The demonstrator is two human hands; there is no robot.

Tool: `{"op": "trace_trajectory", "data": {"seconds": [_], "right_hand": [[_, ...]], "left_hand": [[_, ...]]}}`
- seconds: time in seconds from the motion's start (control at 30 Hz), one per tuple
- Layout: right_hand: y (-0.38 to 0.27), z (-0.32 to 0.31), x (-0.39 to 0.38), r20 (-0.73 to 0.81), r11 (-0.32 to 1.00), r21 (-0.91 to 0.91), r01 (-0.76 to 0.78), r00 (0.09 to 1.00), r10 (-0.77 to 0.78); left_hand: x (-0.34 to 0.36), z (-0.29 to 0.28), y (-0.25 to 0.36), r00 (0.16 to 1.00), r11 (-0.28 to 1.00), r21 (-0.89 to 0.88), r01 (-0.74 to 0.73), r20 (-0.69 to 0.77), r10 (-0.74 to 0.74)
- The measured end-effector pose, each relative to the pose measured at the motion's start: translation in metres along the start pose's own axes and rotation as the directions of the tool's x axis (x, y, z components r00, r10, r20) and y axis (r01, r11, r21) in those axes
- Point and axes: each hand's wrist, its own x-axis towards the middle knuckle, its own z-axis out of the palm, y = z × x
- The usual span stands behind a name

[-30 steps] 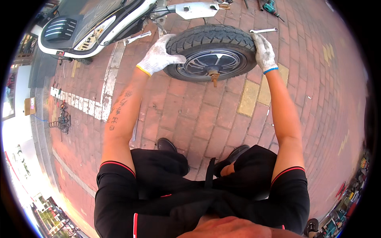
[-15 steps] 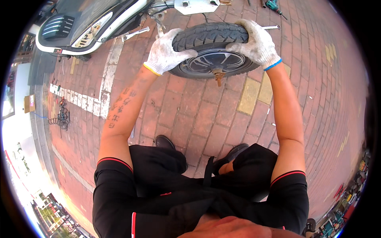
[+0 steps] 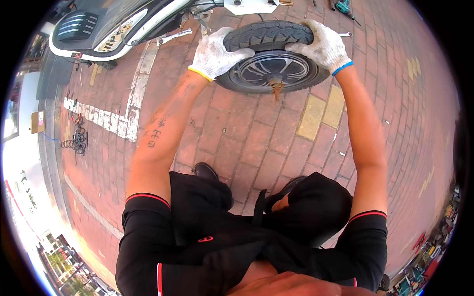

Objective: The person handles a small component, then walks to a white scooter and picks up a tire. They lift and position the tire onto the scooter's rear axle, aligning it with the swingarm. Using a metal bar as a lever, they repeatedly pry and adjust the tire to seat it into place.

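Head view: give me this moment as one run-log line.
left hand: gloved, gripping wheel, left side | right hand: gloved, gripping wheel, right side | axle end: rusty | nearby: white-trimmed scooter, wrench, green drill

1. The wheel (image 3: pixel 274 60) – a black tyre (image 3: pixel 269 34) with chunky, blocky tread, mounted on a dark rim (image 3: pixel 247 74) with paler spokes.
2. A rusty brown axle (image 3: pixel 276 87) juts from its centre on the person's side.
3. It is tilted, its spoked face toward the person and tread showing along the far edge.
4. It is held between the gloved left hand (image 3: pixel 217 53) and right hand (image 3: pixel 326 47), thumbs over the near side – whether its underside touches the ground cannot be told.
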Motion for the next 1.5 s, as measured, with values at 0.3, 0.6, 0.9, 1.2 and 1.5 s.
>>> {"op": "trace_trajectory", "data": {"seconds": [0.3,0.6,0.9,1.2,1.5], "right_hand": [[0.012,0.012,0.006,0.005,0.999,0.004,0.04,0.999,-0.04],[0.022,0.001,-0.005,0.195,0.955,0.276,0.107,0.967,-0.164],[0.043,0.016,-0.018,0.112,0.826,0.562,0.039,0.986,-0.122],[0.112,0.075,-0.045,0.084,0.653,0.736,-0.179,0.981,0.174],[0.041,0.021,-0.143,0.038,0.966,0.256,-0.023,0.999,0.013]], "left_hand": [[0.004,0.017,-0.014,0.999,0.999,-0.01,0.034,0.032,-0.034],[-0.001,0.003,-0.013,0.984,0.998,-0.053,0.025,0.178,-0.015],[-0.024,0.006,-0.043,0.943,0.945,-0.189,0.268,0.252,-0.217],[-0.038,0.022,-0.042,0.971,0.949,-0.212,0.233,0.103,-0.215],[-0.102,-0.013,-0.011,0.958,0.978,-0.107,-0.181,0.206,0.2]]}}
